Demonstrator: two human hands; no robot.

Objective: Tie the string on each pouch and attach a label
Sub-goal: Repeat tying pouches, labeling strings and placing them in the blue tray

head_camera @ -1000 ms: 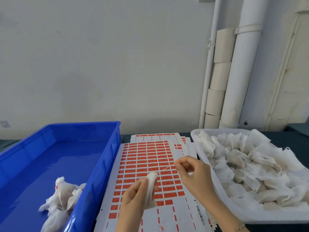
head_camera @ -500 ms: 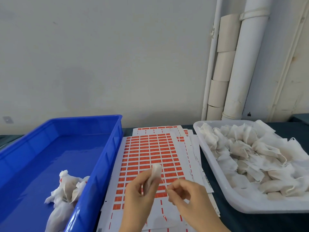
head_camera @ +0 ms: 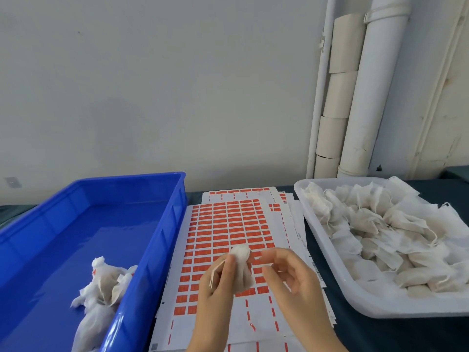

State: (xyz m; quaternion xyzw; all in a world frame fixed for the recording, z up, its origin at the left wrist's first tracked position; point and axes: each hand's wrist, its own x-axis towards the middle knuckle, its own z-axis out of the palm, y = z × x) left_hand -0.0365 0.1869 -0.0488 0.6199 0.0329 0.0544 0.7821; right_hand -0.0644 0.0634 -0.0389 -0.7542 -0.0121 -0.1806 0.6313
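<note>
Both hands work low over the label sheets [head_camera: 228, 224], in the lane between the blue bin [head_camera: 165, 232] and the white tray [head_camera: 327, 252]. Open sheet lies ahead of them, toward the wall. The left hand [head_camera: 218, 290] grips 1 pouch [head_camera: 242, 268] upright, gathered top upward, fingers curled round its body. The string [head_camera: 215, 271] loops down beside the thumb. The right hand [head_camera: 291, 280] hovers just beside the pouch, fingers loosely curled. It is blurred, so I cannot tell whether it pinches anything. Finished pouches [head_camera: 101, 283] lie in the bin, and untied ones [head_camera: 380, 237] fill the tray.
</note>
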